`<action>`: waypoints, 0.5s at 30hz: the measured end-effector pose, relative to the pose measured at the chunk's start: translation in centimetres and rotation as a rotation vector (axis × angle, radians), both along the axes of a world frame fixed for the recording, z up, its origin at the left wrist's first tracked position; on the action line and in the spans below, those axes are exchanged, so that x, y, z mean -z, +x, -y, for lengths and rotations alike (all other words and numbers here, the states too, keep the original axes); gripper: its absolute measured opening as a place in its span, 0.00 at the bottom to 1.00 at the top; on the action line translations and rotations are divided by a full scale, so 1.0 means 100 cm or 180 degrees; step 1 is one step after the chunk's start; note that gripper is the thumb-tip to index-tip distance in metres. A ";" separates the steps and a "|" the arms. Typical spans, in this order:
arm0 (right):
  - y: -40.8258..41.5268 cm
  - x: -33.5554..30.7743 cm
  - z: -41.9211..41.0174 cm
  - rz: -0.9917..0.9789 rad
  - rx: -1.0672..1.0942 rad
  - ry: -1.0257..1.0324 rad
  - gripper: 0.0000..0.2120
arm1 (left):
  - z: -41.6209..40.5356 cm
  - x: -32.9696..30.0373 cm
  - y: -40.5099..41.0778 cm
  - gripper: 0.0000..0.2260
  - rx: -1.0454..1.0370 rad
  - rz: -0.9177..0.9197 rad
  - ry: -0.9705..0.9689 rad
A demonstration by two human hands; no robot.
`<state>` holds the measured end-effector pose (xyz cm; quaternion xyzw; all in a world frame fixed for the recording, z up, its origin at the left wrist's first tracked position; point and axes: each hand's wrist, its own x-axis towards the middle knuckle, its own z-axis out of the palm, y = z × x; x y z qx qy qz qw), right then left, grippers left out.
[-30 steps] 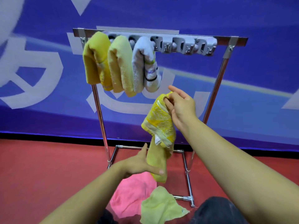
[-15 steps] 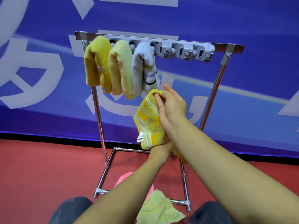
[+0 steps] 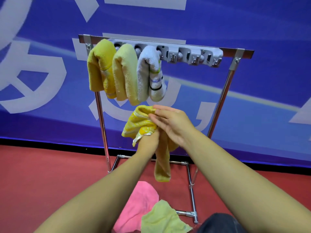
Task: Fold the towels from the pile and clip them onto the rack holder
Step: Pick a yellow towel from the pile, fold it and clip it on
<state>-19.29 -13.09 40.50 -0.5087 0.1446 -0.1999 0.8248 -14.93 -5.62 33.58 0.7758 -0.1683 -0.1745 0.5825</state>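
- Just below the hanging towels, in front of the rack, a yellow patterned towel (image 3: 140, 122) is held in the air between both hands.
- The left hand (image 3: 148, 140) is pushed up into the towel from beneath; its fingers are hidden by cloth, so its grip cannot be told.
- The right hand (image 3: 170, 124) lies flat against the towel's right side, fingers straight and together, pressing its folded top edge.
- A loose tail of the towel hangs down between the wrists.
- Above, the grey clip holder (image 3: 190, 55) on the metal rack (image 3: 225, 91) grips three folded towels at its left end: a mustard towel (image 3: 99, 68), a pale yellow towel (image 3: 125, 73) and a white towel (image 3: 150, 74). The clips to the right hold nothing.
- On the red floor (image 3: 42, 174) near the rack's base lie a pink towel (image 3: 138, 204) and a light green towel (image 3: 163, 217), overlapping.
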 end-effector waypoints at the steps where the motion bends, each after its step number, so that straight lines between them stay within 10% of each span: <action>1: -0.002 0.001 0.008 -0.0077 -0.0004 -0.0173 0.11 | -0.004 0.001 0.004 0.14 -0.0049 0.0041 -0.0262; 4: -0.009 0.014 0.035 -0.0610 0.0457 -0.0852 0.14 | -0.019 0.008 0.017 0.31 -0.0004 -0.0552 -0.0938; 15: -0.028 0.071 0.042 -0.1621 -0.1890 -0.0143 0.39 | -0.037 -0.013 0.041 0.11 0.0300 -0.0989 -0.1455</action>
